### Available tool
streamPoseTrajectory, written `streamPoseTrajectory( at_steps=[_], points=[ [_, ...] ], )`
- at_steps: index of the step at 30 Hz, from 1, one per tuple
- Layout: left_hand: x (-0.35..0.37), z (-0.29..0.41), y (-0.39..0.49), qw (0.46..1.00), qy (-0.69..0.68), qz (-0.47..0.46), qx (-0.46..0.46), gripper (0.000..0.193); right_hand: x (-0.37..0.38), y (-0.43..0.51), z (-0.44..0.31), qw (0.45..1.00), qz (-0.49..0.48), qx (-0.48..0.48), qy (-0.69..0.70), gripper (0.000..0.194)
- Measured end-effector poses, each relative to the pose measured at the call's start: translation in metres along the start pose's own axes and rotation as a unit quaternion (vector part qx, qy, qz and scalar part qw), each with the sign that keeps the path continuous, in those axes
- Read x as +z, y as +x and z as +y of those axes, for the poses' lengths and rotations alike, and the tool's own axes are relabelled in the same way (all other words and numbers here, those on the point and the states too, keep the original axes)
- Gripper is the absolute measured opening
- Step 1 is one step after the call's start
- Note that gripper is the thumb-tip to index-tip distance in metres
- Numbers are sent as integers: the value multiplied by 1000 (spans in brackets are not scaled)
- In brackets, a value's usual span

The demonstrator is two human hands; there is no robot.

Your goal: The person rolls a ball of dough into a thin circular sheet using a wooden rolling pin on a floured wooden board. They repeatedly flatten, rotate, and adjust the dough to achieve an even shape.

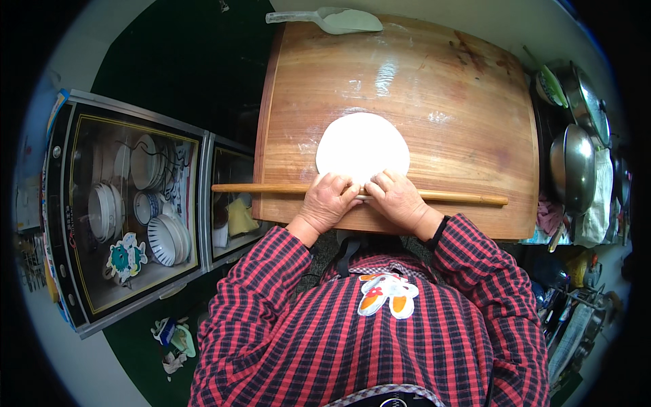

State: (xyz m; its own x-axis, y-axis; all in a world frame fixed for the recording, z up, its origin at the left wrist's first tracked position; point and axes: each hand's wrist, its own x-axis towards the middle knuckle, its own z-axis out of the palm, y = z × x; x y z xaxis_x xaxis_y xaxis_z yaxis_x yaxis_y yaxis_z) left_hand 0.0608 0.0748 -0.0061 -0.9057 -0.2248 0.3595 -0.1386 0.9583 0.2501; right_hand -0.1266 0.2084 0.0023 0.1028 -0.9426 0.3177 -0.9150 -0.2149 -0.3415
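A round, flat sheet of white dough (362, 145) lies on the wooden board (473, 147) in front of me. Across its near edge runs a long, thin wooden rolling pin (259, 188), its left end jutting past the board's side. My left hand (330, 198) is curled over the middle of the pin, and my right hand (394, 197) closes on it just beside. Both sets of fingertips meet at the dough's near edge. A little white dough shows at the pin between my thumbs; how far it wraps round is hidden by my fingers.
A clear scoop of white flour (351, 21) rests at the board's far edge. On the left stands a glass-doored dish cabinet (137, 203) with bowls inside. A metal basin (573, 168) and a lidded pan (590, 109) sit close by the board's right side.
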Motion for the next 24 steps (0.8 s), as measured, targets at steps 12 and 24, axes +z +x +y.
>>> streamPoseTrajectory(
  at_steps=[12,24],
  points=[
    [3,0,-13,993,57,64,78,28,-31,-2,21,985,-165,45,19,38],
    [7,-2,0,999,29,-11,29,41,-71,-35,55,981,13,163,107,23]
  ],
)
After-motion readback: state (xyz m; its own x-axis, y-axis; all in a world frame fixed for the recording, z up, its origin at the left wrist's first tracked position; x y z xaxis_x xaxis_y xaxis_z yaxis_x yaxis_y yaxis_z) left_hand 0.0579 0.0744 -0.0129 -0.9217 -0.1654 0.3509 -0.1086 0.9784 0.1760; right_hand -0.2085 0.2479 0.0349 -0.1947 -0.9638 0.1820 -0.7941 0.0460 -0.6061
